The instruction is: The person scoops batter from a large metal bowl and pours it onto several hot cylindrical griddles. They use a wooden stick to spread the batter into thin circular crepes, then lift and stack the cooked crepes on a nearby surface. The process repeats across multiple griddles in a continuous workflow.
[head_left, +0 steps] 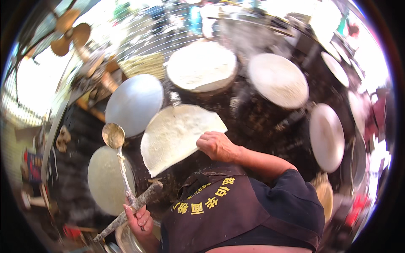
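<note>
My right hand [215, 145] pinches the straight edge of a pale, half-round sheet of thin dough [177, 137] over the dark stove top. My left hand [139, 221], lower left, is closed round the handle of a batter-smeared ladle [113, 135], held bowl-up, and a crusted stick [107, 231] that crosses it. Left of the sheet are a bare-looking silvery round griddle [133, 101] and, lower, a round pan coated in pale batter [105, 181]. My dark apron fills the bottom middle.
More round pans with white layers [201, 63] [278, 78] ring the back and right [327, 135], with steam behind. A fan [69, 33] stands upper left near stacked yellowish material [141, 65]. A metal bowl [126, 240] sits at lower left, and a tan basket [324, 196] at lower right.
</note>
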Action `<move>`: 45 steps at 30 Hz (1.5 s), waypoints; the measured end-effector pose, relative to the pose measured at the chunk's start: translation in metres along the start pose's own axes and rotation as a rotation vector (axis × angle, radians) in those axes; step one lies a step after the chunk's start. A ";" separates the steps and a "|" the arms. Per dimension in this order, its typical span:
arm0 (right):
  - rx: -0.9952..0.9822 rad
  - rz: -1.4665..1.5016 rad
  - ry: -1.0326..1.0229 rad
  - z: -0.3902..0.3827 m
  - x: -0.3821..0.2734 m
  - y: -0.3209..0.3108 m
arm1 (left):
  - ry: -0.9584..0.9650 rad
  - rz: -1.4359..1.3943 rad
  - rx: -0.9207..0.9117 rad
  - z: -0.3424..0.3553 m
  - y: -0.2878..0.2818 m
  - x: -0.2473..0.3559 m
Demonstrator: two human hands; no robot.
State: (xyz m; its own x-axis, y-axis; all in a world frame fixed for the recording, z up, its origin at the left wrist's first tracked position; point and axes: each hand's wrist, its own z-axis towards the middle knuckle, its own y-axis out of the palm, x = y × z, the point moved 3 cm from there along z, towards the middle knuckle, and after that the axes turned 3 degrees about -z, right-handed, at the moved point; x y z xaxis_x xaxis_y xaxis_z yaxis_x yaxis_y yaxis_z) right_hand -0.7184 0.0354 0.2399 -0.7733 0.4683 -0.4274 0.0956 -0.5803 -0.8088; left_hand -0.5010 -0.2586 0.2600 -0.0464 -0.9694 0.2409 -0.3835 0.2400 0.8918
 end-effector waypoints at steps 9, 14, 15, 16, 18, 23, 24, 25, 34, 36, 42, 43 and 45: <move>0.177 -0.388 0.822 -0.219 -0.037 0.015 | -0.775 0.095 -0.105 0.017 0.015 -0.001; 0.202 -0.440 1.222 -0.355 -0.042 -0.020 | -0.831 0.529 -0.088 0.002 0.056 -0.073; 0.293 -0.457 1.264 -0.385 -0.049 -0.034 | -0.871 0.533 -0.096 0.004 0.059 -0.089; 0.361 -0.454 1.323 -0.417 -0.056 -0.050 | -0.908 0.536 -0.102 0.005 0.063 -0.106; 0.597 -0.340 1.397 -0.480 -0.083 -0.092 | -0.957 0.518 -0.119 0.004 0.066 -0.138; 1.172 -0.220 1.599 -0.659 -0.200 -0.181 | -1.063 0.413 -0.159 -0.013 0.080 -0.205; 1.422 -0.020 1.593 -0.685 -0.222 -0.185 | -1.095 0.387 -0.175 -0.016 0.081 -0.218; 1.667 0.188 1.556 -0.715 -0.241 -0.186 | -1.124 0.358 -0.194 -0.018 0.081 -0.229; 2.509 0.508 1.314 -0.945 -0.276 -0.019 | -1.188 0.409 -0.202 -0.040 0.095 -0.285; 2.593 0.415 1.375 -0.977 -0.260 0.034 | -1.151 0.516 -0.211 -0.049 0.103 -0.288; 2.489 0.057 1.779 -1.036 -0.281 0.057 | -1.166 0.301 -0.234 -0.068 0.120 -0.300; 2.416 0.065 1.941 -1.024 -0.276 0.048 | -1.172 0.395 -0.347 -0.057 0.110 -0.289; 1.392 -0.575 2.783 -0.916 -0.291 -0.038 | -0.920 0.443 -0.125 -0.060 0.087 -0.279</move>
State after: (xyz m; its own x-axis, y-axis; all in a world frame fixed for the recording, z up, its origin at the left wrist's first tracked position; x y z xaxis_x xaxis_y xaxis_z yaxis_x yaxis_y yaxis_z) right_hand 0.0769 0.5313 0.0252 0.6359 -0.6452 -0.4235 -0.3360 0.2626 -0.9045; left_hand -0.4659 0.0355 0.2939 -0.8690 -0.4440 0.2185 -0.0637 0.5382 0.8404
